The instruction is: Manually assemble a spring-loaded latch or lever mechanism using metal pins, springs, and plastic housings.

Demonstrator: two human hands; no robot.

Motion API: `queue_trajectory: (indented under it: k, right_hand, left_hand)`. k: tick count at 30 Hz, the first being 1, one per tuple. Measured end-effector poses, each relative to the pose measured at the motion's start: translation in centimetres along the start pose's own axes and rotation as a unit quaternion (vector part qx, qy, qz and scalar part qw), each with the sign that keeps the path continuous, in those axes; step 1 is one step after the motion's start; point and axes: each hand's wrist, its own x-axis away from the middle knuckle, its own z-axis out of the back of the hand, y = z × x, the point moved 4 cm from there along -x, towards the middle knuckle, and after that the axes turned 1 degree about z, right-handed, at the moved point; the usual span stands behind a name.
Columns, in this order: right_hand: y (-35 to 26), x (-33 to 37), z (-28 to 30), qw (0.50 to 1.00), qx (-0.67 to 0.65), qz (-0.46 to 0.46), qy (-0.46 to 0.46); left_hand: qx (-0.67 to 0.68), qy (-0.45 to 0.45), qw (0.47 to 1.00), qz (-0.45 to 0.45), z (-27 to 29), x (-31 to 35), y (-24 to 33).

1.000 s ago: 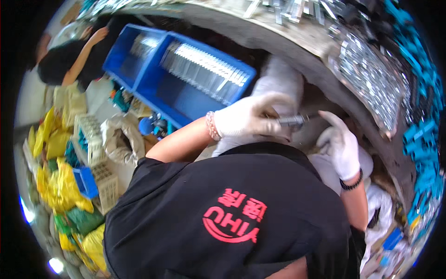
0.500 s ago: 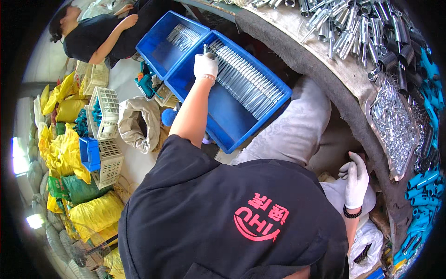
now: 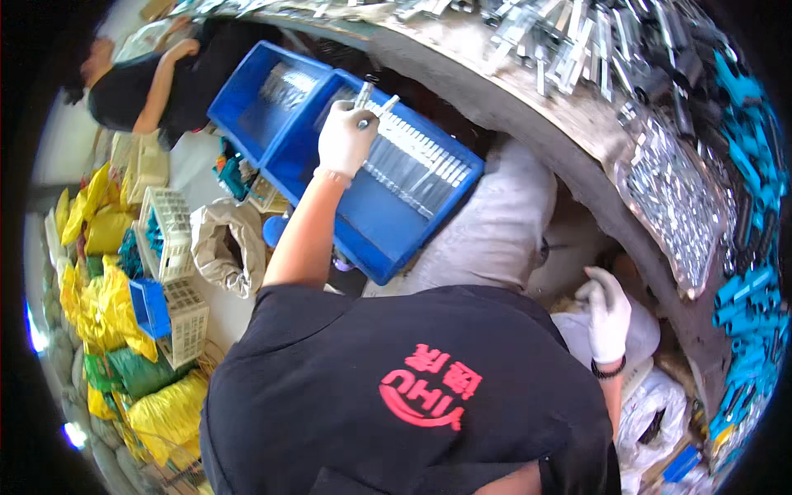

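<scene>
My left hand (image 3: 345, 139), in a white glove, is closed around a few shiny metal rods (image 3: 364, 93) over a blue bin (image 3: 375, 243). One rod end sticks out between the fingers. Inside that bin, a long row of silvery metal rods (image 3: 417, 157) with thicker ends lies side by side along the far wall, close to this hand. My right hand (image 3: 606, 320), also gloved, is over my knee on the right. Its fingers are partly stretched and apart, with nothing visible in them.
A second blue bin (image 3: 247, 124) with rods adjoins the first. Along the right curves a bench (image 3: 495, 95) heaped with metal tubes, small metal parts (image 3: 676, 206) and teal tubes (image 3: 747, 309). At left are an open sack (image 3: 223, 247), crates (image 3: 172, 235) and yellow sacks (image 3: 169, 417). Another person (image 3: 136, 91) sits beyond.
My left hand has come away from the row's left end, and more than one rod now shows in it. The view has shifted, moving the bins left. My right hand remains over the knee.
</scene>
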Motion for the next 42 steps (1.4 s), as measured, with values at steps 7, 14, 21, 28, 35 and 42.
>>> queue_trajectory:
  k: [7,14,21,28,35,42]
  right_hand:
    - [-8.5,-4.6,-4.5,0.909,0.188,0.372,0.003]
    - [-4.9,-2.1,-2.3,0.958,0.121,0.258,0.005]
    - [0.2,3.4,8.6,0.973,0.030,0.075,0.218]
    - [-0.1,2.5,7.2,0.984,0.029,0.083,0.152]
    - [-0.7,1.3,4.3,0.994,-0.044,0.060,0.083]
    - [-0.5,0.8,3.7,0.992,-0.072,0.099,0.036]
  left_hand:
    - [0.265,-0.240,0.916,-0.185,4.6,7.7,20.6]
    - [0.278,-0.288,0.873,-0.279,2.9,10.1,26.7]
    - [0.427,-0.404,0.806,-0.067,1.2,10.9,26.7]
    - [0.463,-0.571,0.678,-0.009,0.7,11.5,28.9]
    - [0.438,-0.599,0.669,0.033,0.3,12.3,28.4]
    - [0.460,-0.598,0.651,0.086,-0.1,12.7,28.5]
